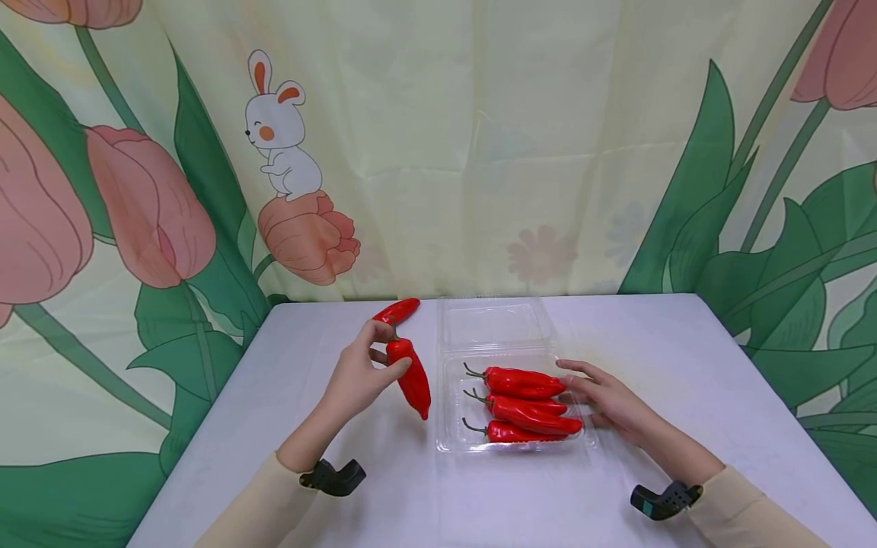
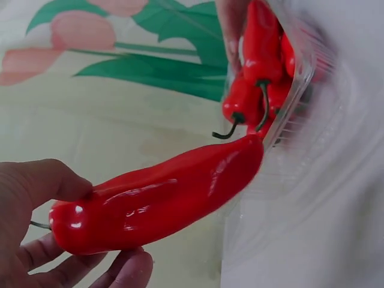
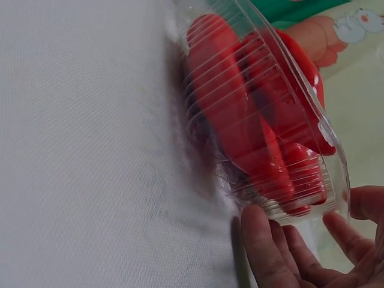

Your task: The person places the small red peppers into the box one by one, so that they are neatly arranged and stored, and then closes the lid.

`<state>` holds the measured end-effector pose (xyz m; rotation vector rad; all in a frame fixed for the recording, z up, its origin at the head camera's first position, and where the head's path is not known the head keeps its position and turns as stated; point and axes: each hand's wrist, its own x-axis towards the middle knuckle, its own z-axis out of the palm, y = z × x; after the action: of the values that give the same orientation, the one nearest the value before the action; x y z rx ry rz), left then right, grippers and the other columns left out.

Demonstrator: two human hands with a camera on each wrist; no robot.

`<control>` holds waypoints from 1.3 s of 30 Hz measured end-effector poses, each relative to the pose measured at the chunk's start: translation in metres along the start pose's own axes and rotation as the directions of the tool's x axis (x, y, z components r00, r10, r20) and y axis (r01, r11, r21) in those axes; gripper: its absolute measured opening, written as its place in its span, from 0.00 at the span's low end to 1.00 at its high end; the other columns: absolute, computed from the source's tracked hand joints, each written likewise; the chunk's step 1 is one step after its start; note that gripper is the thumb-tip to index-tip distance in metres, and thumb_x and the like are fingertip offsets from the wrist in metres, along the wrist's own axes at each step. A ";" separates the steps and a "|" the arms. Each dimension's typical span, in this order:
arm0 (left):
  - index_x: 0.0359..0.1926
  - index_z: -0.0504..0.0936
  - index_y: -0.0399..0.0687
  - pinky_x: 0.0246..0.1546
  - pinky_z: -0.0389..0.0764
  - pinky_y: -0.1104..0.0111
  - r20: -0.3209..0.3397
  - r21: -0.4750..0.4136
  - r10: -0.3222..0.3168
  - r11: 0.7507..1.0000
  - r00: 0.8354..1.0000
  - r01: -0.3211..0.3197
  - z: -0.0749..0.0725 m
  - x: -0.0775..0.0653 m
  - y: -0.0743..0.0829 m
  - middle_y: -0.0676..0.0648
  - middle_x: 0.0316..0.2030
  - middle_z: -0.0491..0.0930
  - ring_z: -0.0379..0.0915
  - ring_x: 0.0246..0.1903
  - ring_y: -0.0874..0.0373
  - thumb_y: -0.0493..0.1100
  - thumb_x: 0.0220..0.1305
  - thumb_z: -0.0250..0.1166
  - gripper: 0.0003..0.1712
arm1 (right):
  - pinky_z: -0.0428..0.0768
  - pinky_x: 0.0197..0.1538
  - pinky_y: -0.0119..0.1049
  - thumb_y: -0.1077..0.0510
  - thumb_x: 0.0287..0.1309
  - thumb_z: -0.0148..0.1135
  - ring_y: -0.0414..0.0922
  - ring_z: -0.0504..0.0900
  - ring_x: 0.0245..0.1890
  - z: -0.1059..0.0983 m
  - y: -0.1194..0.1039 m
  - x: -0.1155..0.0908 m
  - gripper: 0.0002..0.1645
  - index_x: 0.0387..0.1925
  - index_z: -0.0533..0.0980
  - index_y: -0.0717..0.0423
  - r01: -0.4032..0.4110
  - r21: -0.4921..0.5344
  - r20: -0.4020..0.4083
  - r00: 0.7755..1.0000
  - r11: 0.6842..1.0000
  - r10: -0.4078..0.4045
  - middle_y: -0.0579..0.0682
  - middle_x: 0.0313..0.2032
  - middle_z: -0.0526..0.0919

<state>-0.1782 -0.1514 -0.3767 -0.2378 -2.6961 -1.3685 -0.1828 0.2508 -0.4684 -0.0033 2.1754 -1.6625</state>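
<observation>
My left hand [image 1: 363,369] holds a glossy red pepper [image 1: 412,380] near its stem end, thumb on one side and fingers on the other. The pepper's tip points down toward me, just left of a clear plastic box [image 1: 448,434]. Inside the box several red peppers [image 1: 524,383] lie in a pile, their green stems toward the left. At the box's right end is my right hand [image 1: 613,403], its fingertips against the ribbed side wall and rim, as the right wrist view shows. Another red pepper [image 1: 400,310] lies behind my left hand, partly hidden by it.
The box's hinged lid [image 1: 496,323] lies folded back toward the table's far edge. The box stands on a white-covered table [image 1: 521,502]. Behind it hangs a curtain [image 1: 425,152] printed with tulips and a rabbit.
</observation>
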 end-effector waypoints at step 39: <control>0.51 0.82 0.46 0.42 0.88 0.62 0.241 -0.268 -0.077 0.953 0.968 0.142 0.014 -0.009 0.003 0.42 0.50 0.80 0.79 0.42 0.50 0.37 0.58 0.73 0.19 | 0.88 0.51 0.47 0.45 0.76 0.54 0.56 0.80 0.62 0.001 -0.001 -0.001 0.39 0.80 0.54 0.51 0.002 0.004 0.004 1.000 1.000 -0.002 0.68 0.70 0.70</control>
<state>-0.1692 -0.1390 -0.3843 -0.2876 -2.7165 -1.8713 -0.1822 0.2501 -0.4674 -0.0074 2.1700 -1.6661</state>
